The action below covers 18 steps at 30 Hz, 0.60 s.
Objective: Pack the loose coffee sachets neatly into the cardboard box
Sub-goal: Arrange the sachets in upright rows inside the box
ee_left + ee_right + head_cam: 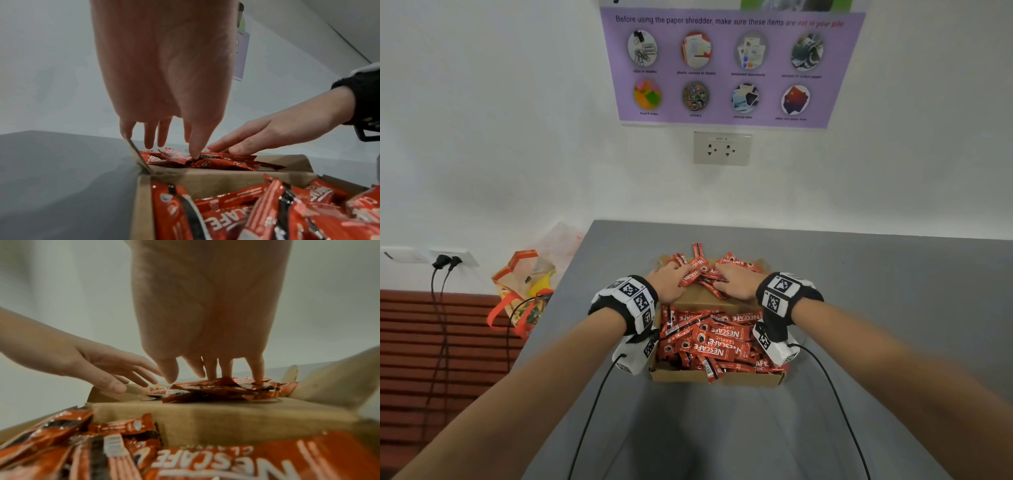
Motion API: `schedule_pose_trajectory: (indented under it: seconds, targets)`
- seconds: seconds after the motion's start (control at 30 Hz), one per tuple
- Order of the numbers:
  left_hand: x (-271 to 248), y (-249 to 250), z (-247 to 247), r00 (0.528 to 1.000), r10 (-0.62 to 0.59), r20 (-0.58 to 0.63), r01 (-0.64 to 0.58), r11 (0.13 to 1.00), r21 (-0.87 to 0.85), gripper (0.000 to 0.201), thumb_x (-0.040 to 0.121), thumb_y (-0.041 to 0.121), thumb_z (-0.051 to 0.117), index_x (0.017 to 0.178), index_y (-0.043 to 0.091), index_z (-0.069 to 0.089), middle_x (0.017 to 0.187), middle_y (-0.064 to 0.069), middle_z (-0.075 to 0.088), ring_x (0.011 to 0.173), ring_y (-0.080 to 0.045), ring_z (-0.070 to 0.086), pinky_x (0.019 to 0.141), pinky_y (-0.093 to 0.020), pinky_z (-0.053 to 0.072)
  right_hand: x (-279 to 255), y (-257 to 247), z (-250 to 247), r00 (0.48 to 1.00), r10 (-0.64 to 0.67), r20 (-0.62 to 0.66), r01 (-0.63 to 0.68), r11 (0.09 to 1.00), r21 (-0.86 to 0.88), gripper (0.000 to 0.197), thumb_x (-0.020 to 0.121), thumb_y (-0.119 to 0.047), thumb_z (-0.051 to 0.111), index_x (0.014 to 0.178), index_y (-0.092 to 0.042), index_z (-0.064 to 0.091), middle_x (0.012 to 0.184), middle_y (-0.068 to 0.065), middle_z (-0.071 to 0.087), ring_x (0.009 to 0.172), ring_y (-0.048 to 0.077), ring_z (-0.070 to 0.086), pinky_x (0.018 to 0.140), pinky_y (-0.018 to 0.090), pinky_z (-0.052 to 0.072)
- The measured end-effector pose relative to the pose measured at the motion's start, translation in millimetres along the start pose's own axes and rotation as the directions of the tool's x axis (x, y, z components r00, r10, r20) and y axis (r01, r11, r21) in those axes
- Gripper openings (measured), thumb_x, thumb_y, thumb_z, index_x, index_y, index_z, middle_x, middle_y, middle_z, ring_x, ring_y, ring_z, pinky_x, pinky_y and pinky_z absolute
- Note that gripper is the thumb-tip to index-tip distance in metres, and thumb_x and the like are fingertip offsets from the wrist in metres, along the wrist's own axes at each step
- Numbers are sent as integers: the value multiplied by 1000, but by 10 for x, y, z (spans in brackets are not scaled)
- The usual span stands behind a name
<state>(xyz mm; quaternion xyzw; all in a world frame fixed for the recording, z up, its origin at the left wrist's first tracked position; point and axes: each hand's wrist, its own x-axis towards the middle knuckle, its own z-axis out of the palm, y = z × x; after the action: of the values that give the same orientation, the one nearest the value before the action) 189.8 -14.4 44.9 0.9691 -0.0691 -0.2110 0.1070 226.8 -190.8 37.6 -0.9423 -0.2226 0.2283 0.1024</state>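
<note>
Cardboard box [717,377] sits on the grey table [876,281], its lid flap [702,297] folded back flat on the far side. Box body is heaped with red coffee sachets [717,342], lying crosswise and overlapping, some poking over the near rim. A second, smaller pile of loose sachets [703,270] lies on the opened lid flap, beyond the box.

Left hand [671,279] and right hand [736,282] both reach over the box and rest palm-down on that far pile, one from each side. Fingers of both are spread and nearly straight, tips pressing on the sachets; nothing is gripped. Left wrist view shows the left thumb tip on a sachet and the little finger by the flap's left edge. Right wrist view shows the right fingers [258,369] planted on top of the pile, the left hand close beside.

Both wrists carry black bands with printed marker tags and trailing cables. On the wall behind: a purple poster [729,65] and a power socket [722,148]. A printed shopping bag [525,287] stands off the table's left edge.
</note>
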Motion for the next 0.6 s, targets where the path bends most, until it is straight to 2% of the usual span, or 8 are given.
schedule_pose_trajectory:
  seconds: [0.2, 0.27, 0.33, 0.4, 0.5, 0.6]
  targets:
    - [-8, 82, 17, 998, 18, -56, -15, 999, 48, 56, 95, 21, 46, 146, 23, 23, 148, -12, 30, 136, -28, 29, 114, -47, 21, -23, 42, 6, 999, -2, -32, 4, 999, 54, 38, 99, -27, 42, 129, -5, 44, 131, 14, 52, 117, 27, 51, 102, 40, 39]
    - [-29, 99, 14, 998, 31, -63, -28, 999, 45, 55, 94, 21, 47, 145, 23, 26, 149, -11, 29, 137, -27, 28, 115, -48, 20, -61, 46, 2, 999, -6, -32, 8, 998, 64, 39, 99, -28, 41, 131, -5, 43, 134, 14, 50, 119, 27, 49, 103, 39, 39]
    - [-76, 112, 7, 996, 57, -68, -55, 998, 22, 54, 93, 20, 49, 143, 22, 30, 148, -11, 29, 136, -27, 28, 114, -47, 22, -130, 56, 1, 998, -25, -51, 28, 997, 66, 46, 99, -29, 41, 139, -6, 37, 143, 14, 42, 128, 27, 43, 109, 39, 34]
    - [-159, 122, -2, 991, 96, -97, -99, 995, -19, 53, 92, 20, 51, 142, 20, 33, 146, -10, 30, 135, -26, 30, 113, -44, 26, -214, 82, -16, 996, -44, -78, 50, 995, 88, 51, 99, -30, 40, 144, -8, 29, 149, 11, 35, 134, 25, 37, 112, 37, 29]
    - [-352, 125, 13, 974, 177, -139, -191, 976, -99, 48, 92, 19, 54, 138, 16, 39, 140, -8, 36, 127, -21, 37, 108, -34, 35, -345, 160, -15, 993, -69, -99, 80, 991, 111, 48, 99, -30, 41, 142, -11, 34, 141, 9, 44, 125, 22, 45, 107, 35, 37]
    - [-561, 120, 72, 952, 283, -114, -295, 950, -103, 51, 90, 26, 58, 137, 16, 41, 133, -4, 41, 120, -15, 42, 103, -27, 37, -572, 214, 21, 978, -112, -174, 127, 989, 79, 46, 97, -33, 44, 138, -12, 41, 137, 7, 45, 126, 20, 44, 108, 36, 36]
